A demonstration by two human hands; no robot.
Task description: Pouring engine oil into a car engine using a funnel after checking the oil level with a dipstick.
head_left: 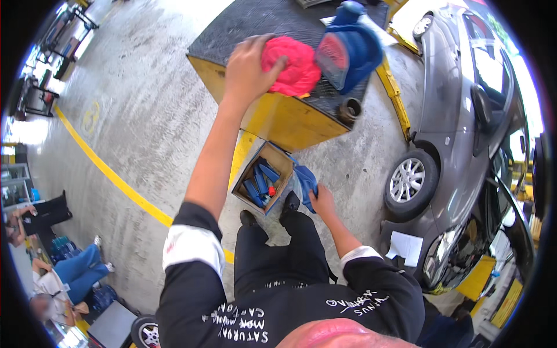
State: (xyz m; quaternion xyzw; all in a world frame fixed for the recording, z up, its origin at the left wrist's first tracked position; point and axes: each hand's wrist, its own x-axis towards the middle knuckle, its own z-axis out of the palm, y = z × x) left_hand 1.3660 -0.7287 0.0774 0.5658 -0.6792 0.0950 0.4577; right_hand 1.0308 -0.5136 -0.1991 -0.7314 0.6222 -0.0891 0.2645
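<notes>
My left hand [246, 66] is raised high in front of me and grips a crumpled red cloth [293, 65]. Right beside the cloth sits a blue object with a red patch [351, 52], blurred, so I cannot tell what it is or whether it touches the cloth. My right hand [322, 202] hangs low by my right leg and holds a blue cloth [304, 181]. Just left of that hand, on the concrete floor by my black shoes, stands an open cardboard box [279, 158] with several blue parts inside.
A yellow ramp with a black tread top [290, 122] lies ahead, with a dark round part [350, 109] on its edge. A grey car [458, 133] stands at the right, a white sheet [406, 246] on the floor beside it. Seated people [64, 272] are at the left, past a yellow floor line [110, 174].
</notes>
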